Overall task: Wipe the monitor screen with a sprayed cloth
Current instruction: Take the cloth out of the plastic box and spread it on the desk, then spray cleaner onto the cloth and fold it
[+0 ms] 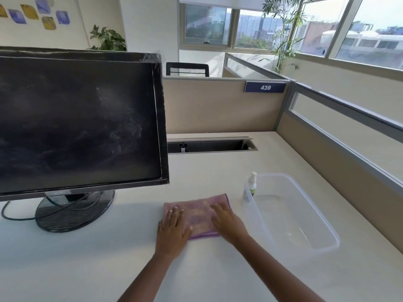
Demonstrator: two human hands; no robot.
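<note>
A black monitor (pixel 78 120) stands on the left of the white desk, its dark screen smeared and dusty. A pink cloth (pixel 197 211) with a purple hem lies flat on the desk, right of the monitor's round base. My left hand (pixel 173 227) presses flat on the cloth's left part, fingers spread. On the cloth's right part my right hand (pixel 226 223) rests flat as well. A small white spray bottle (pixel 252 184) with a green label stands upright just beyond the cloth, against the tub's left corner.
A clear plastic tub (pixel 322 225) sits on the desk to the right of the cloth. A black cable (pixel 13 216) loops out from the monitor base (pixel 72 212). A cable slot (pixel 209 146) opens in the desk at the back. Beige partitions (pixel 218 105) wall the desk behind and right.
</note>
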